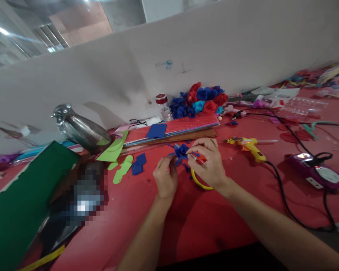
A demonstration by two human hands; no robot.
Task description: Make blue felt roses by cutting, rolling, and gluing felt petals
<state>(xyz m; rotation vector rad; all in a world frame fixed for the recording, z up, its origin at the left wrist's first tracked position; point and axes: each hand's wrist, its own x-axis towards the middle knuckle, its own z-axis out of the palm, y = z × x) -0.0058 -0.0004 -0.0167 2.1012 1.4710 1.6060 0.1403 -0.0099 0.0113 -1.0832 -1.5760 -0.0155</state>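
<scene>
A dark blue crepe-paper flower (181, 150) is between my two hands, just above the red tabletop. My left hand (165, 176) is curled, thumb and fingers pinched together at the flower's near left edge. From the right, my right hand (208, 160) pinches at its other side with thumb and forefinger; the exact grip is partly hidden. Blue scraps (188, 167) lie beneath and around the fingertips. Partly covered by my right hand is a yellow loop handle (199, 182), with an orange part beside it. Left of my hands lie cut blue paper pieces (138, 164) and lime-green pieces (122, 169).
Behind are a paper stack (186, 130), a red-lidded jar (164, 107) and red and blue flowers (205, 99). A yellow glue gun (251, 146) and corded purple power strip (316, 171) lie right. At left are a metal jug (84, 130), green board (31, 203) and pixelated dark object (79, 199).
</scene>
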